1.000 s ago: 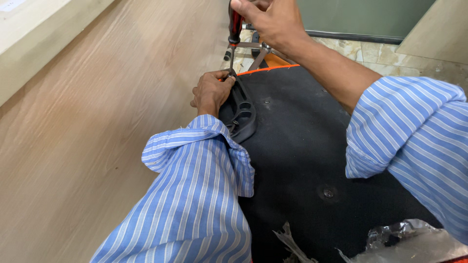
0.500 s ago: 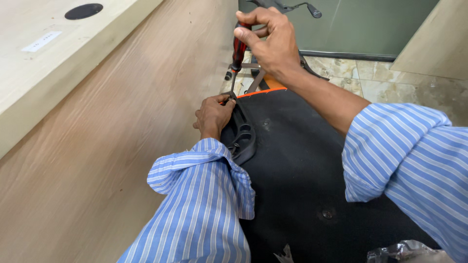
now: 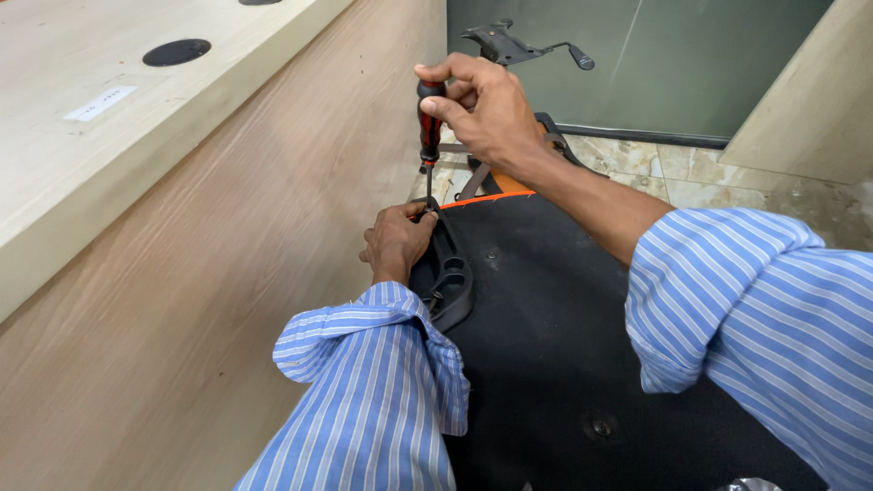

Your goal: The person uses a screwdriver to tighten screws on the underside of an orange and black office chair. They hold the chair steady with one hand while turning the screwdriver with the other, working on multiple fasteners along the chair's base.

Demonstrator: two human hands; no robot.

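The screwdriver's tip is hidden behind the left hand (image 3: 397,242), whose fingers pinch something too small to make out at the top of a black plastic bracket (image 3: 448,277). The right hand (image 3: 482,111) wraps its fingers closed around the red-and-black screwdriver (image 3: 429,127), which stands upright, shaft pointing down at the bracket on the black seat underside (image 3: 564,345) beside the wooden panel (image 3: 227,273).

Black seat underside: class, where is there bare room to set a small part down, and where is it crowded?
Bare: the black panel between the two striped sleeves. Crowded: the far-left corner, where the left hand, bracket and the right hand with its screwdriver meet.
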